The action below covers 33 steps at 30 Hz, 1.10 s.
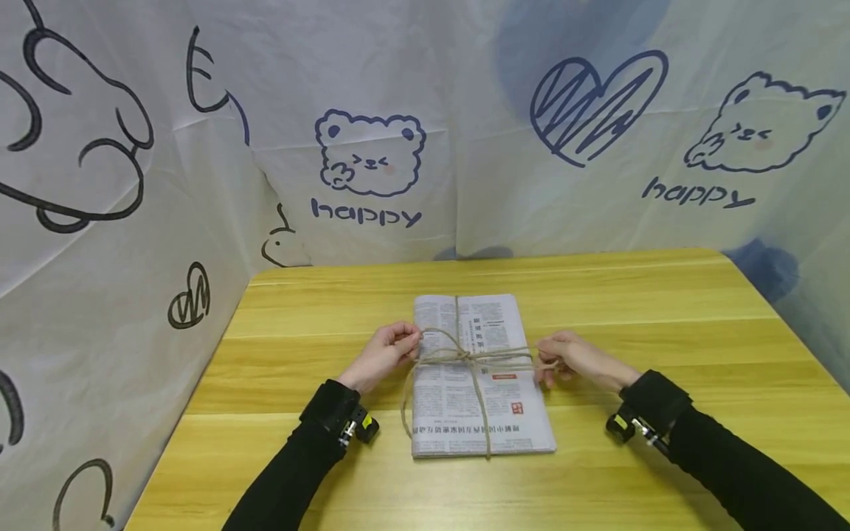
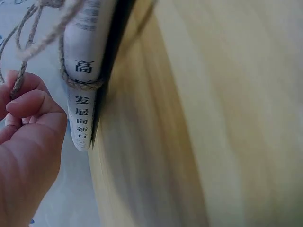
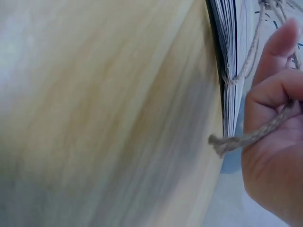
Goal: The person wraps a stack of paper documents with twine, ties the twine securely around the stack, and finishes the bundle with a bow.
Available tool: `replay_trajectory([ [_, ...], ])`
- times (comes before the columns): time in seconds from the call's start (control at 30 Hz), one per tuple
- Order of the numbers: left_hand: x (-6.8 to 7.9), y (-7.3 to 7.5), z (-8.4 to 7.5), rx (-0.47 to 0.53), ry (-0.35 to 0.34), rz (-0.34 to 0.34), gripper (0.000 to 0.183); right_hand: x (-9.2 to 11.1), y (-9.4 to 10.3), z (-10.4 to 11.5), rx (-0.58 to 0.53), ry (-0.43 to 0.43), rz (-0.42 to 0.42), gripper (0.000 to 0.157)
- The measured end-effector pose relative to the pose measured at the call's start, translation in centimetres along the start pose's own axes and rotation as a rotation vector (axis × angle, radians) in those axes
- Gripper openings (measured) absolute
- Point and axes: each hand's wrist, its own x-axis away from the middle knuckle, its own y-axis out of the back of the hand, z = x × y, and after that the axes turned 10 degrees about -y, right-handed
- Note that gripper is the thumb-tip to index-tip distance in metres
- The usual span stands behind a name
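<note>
A stack of folded newspapers (image 1: 445,413) lies on the table, bound crosswise by brown twine (image 1: 479,402) that meets in a knot near the middle. At the stack's left edge my left hand (image 1: 385,350) pinches one strand of the twine between thumb and fingers. A loose loop of it hangs down on that side. My right hand (image 1: 574,358) grips another strand just past the right edge. In the right wrist view, the frayed cut end of the twine (image 3: 236,142) sticks out below the curled fingers of that hand. Newspaper page edges (image 3: 229,52) show beside it.
The stack rests on a yellow wood-grain table (image 1: 312,310). A pale cloth (image 1: 478,184) printed with bears and hearts hangs behind the table and along its sides. Each wrist carries a black strap with a small camera (image 1: 365,425).
</note>
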Motion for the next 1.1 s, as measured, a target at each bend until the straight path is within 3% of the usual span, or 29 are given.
replay_trajectory([
  [0.13,0.1,0.0,-0.2,-0.091,-0.012,0.022,0.026,0.1,0.2,0.1,0.007,0.003,0.021,0.043],
  [0.37,0.1,0.3,0.0,-0.142,-0.017,0.017,0.020,0.3,1.1,-0.3,0.063,0.052,0.055,0.045],
  [0.57,0.2,0.6,0.0,-0.248,-0.053,0.063,0.018,0.7,1.9,-1.0,0.109,0.053,0.081,0.047],
  [0.8,0.1,0.7,-0.1,-0.245,-0.063,0.076,0.022,0.8,1.8,-0.8,0.144,0.097,0.102,0.045],
  [0.97,0.0,0.7,-0.5,-0.300,-0.078,0.104,0.027,0.6,1.2,-0.2,0.174,0.095,-0.025,0.038],
  [1.1,0.2,0.5,-1.5,-0.304,-0.083,0.122,0.029,0.4,0.6,0.2,0.226,0.038,-0.153,0.049],
])
